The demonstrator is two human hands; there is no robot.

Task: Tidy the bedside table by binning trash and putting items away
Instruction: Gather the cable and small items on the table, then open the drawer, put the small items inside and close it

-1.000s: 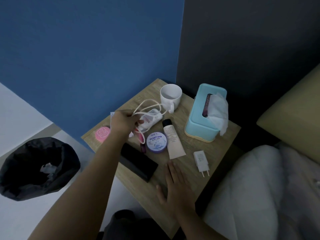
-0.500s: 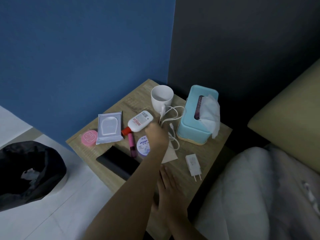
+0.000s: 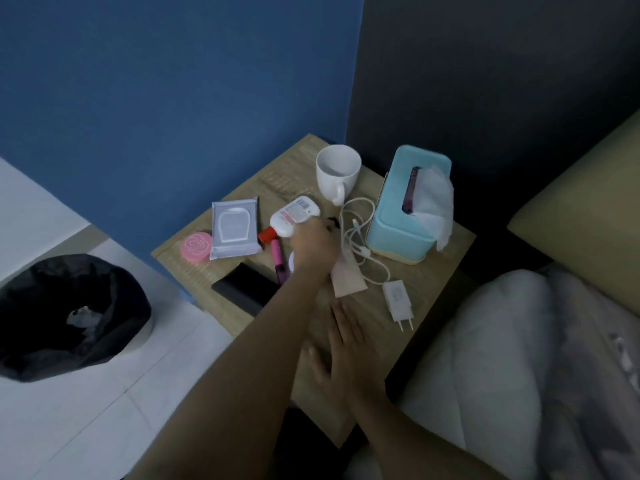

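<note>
- While the left grip [image 3: 313, 244] hangs over the middle of the tabletop [image 3: 287, 174], its fingertips reach the edge of the white cable [image 3: 357, 235]. Only the back of the hand shows, so I cannot tell whether it pinches anything.
- The right grip [image 3: 346, 344] lies palm down on bare wood at lower centre, with its fingers straight and holding nothing.
- The cable sits at the centre of the frame in loose loops between the white mug [image 3: 338, 171] and the teal tissue box [image 3: 405, 220]. It trails down across a beige tube [image 3: 348, 282] to the white charger plug [image 3: 398, 301].
- The cable is probably light, limp and a little springy, so the loops may catch on the mug handle or drag the tube along. The best hold looks to be the gathered loops, or the stiff plug body, which gives a firmer purchase than a single strand.
- The white bottle [image 3: 294, 216] with a red cap carries red print and a barcode, all too small to read.
- The grey wipes pack [image 3: 235, 228] shows only a flap outline, and the pink round tin [image 3: 196, 247] has a raised floral emblem. No brand is legible on either.
- The bin [image 3: 69, 317], lined in black, stands at the left of the frame.
</note>
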